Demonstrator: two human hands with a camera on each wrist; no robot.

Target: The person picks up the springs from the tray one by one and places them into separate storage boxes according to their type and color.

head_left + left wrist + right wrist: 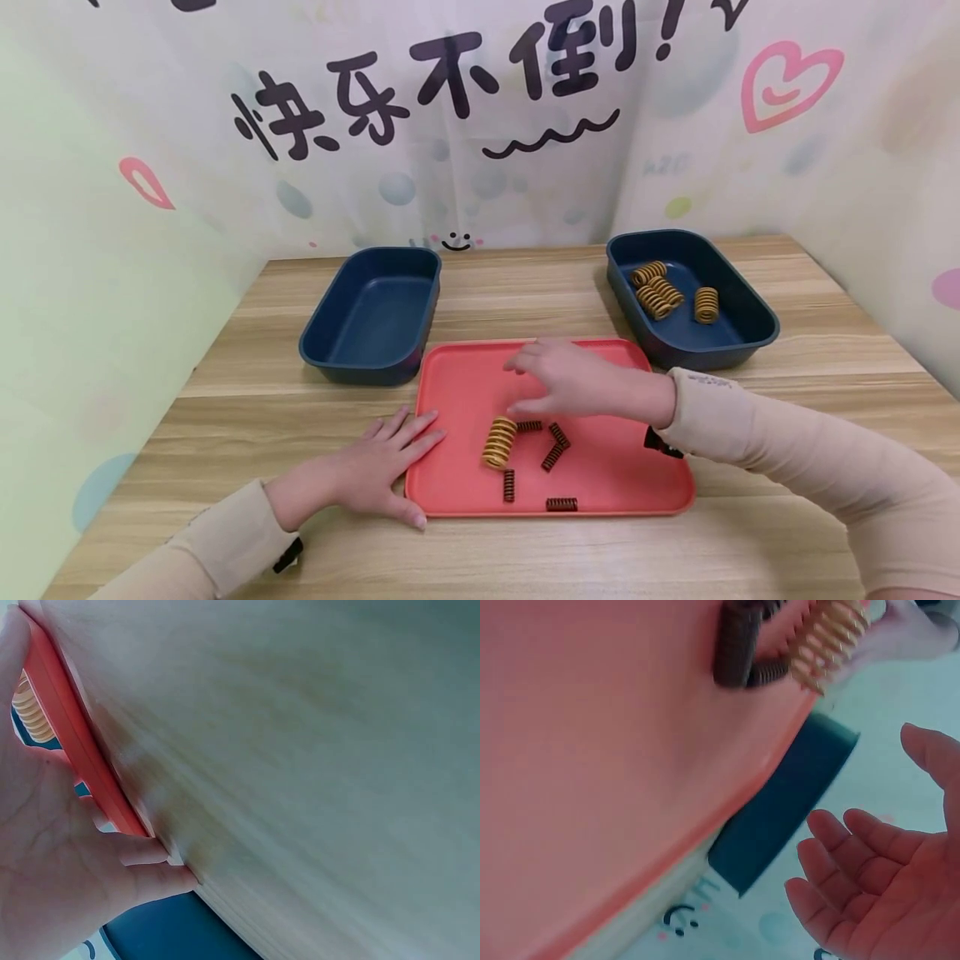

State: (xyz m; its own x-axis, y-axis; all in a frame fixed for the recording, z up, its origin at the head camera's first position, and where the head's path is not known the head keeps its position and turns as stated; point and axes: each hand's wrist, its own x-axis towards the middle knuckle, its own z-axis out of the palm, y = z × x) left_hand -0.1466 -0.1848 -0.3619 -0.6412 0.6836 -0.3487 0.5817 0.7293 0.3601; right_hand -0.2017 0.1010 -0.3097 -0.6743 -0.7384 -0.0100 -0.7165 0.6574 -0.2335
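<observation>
Gold, fat coil spring (499, 442): lies on its side on the red, flat, round-cornered tray (630, 479), a bit left of the middle.
Small, dark brown coil springs (552, 457): lie on the tray too, five in all, near the gold spring.
Left hand (382, 467): touches the tray's left edge, with straight fingers spread wide.
Right hand (570, 379): hangs above the tray, near the gold spring, with loose, slightly bent fingers.
Dark blue, deep left box (375, 375): stands behind the tray's left corner, on the light, stripy wood table (225, 417).
Dark blue, deep right box (712, 360): stands behind the tray's right corner, holds four gold coil springs (707, 306).
</observation>
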